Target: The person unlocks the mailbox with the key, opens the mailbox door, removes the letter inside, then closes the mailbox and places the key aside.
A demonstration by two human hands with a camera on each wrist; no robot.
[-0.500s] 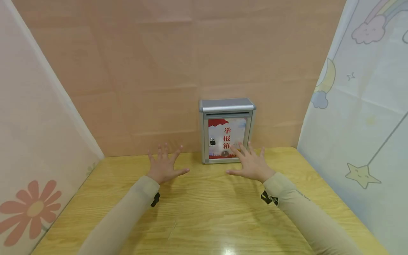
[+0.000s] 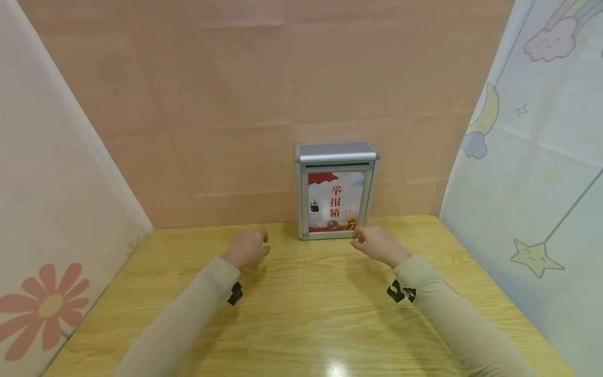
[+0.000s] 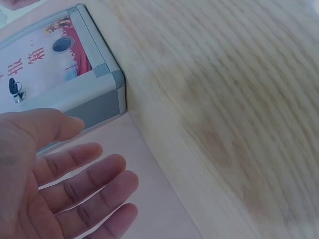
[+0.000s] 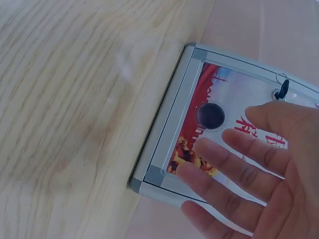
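Note:
A silver-framed metal box [image 2: 336,191] stands upright at the back of the wooden table, against the backdrop. Its front door carries a printed sheet with red characters, and a lock with a small key [image 2: 314,207] sits at the door's left side. A slot runs under the lid. My left hand [image 2: 247,246] hovers over the table left of the box, fingers bent loosely around nothing. In front of the box's lower right corner is my right hand [image 2: 379,245], likewise bent and holding nothing. Both wrist views show the relaxed fingers apart from the box.
The wooden table [image 2: 292,309] meets a peach cloth backdrop [image 2: 226,104] behind the box. Printed cloth walls close off both sides, a flower [image 2: 49,303] on the left one and a star [image 2: 537,257] on the right. Black straps [image 2: 235,293] circle my wrists.
Both hands had their fingers spread wide; now the fingers are drawn in and bent. The arms have hardly shifted, and the box stands where it was.

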